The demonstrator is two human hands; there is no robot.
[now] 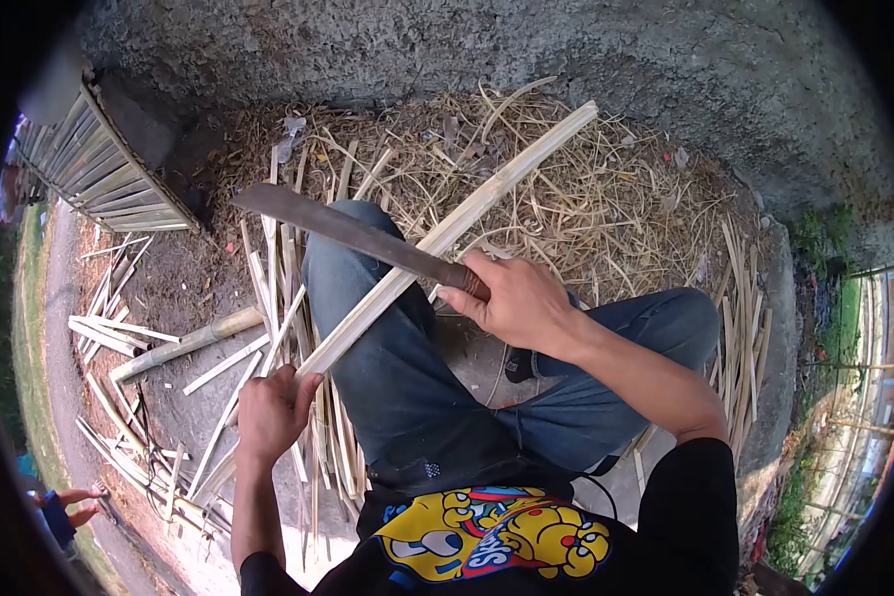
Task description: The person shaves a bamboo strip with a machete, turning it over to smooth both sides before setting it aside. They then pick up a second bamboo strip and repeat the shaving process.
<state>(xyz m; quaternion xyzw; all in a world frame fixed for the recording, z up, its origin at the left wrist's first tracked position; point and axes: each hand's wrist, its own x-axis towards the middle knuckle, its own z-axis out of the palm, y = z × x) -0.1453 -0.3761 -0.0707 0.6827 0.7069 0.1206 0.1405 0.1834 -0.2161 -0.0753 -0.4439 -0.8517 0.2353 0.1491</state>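
Seated person, legs folded, working with both hands. Left hand has a closed grip on the near end of a long pale strip, thumb lying along it; its fingers are mostly hidden underneath. Right hand is wrapped round the dark handle of a machete — firm grip, thumb on the near side. Blade points to the left and crosses over the strip around its middle; can't tell if the edge is touching it. Strip runs diagonally from the left hand, over the thigh of the jeans, to a far end above a heap of thin curly shavings. Shavings lie loose on the ground, spread up to the base of a rough grey wall. Long cut strips lie in a loose bundle beside and partly behind the left leg; another batch, the right-side strips, lies beyond the right knee. Round bamboo pole on the ground at left, split pieces near its far end, more scattered lengths below. Slatted panel stands tilted at upper left — slats side by side inside a thin frame. Black T-shirt with yellow cartoon print at the bottom. Another person is partly visible at lower left, by the path.
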